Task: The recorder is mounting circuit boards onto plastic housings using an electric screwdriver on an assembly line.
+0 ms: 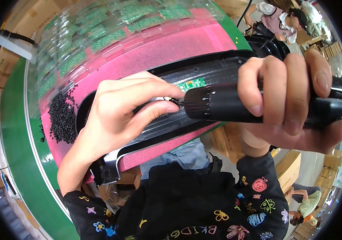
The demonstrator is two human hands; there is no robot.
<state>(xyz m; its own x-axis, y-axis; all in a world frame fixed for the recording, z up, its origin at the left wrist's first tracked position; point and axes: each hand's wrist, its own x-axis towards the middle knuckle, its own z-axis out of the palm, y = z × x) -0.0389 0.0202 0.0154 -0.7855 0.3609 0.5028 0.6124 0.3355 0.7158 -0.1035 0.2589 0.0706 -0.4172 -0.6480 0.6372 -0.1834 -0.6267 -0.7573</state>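
Note:
My right hand (287, 96) is wrapped round a black electric screwdriver (223, 103), which lies level and points left. At its tip, the thumb and forefinger of my left hand (119, 108) pinch a small black screw (174, 101), mostly hidden by the fingers. Beneath both hands lies a long black plastic housing (215, 70) with a raised rim. Part of a green circuit board (195, 83) shows inside it, behind the screwdriver. A pile of small black screws (62, 120) lies to the left of the housing.
The housing rests on a pink mat (139, 54) on a green table (15, 104). Clear plastic trays (111, 24) with several green circuit boards stand at the back. Another black housing (265, 45) is at the far right, near a seated person (279, 24). Cardboard boxes (291, 170) stand at the right.

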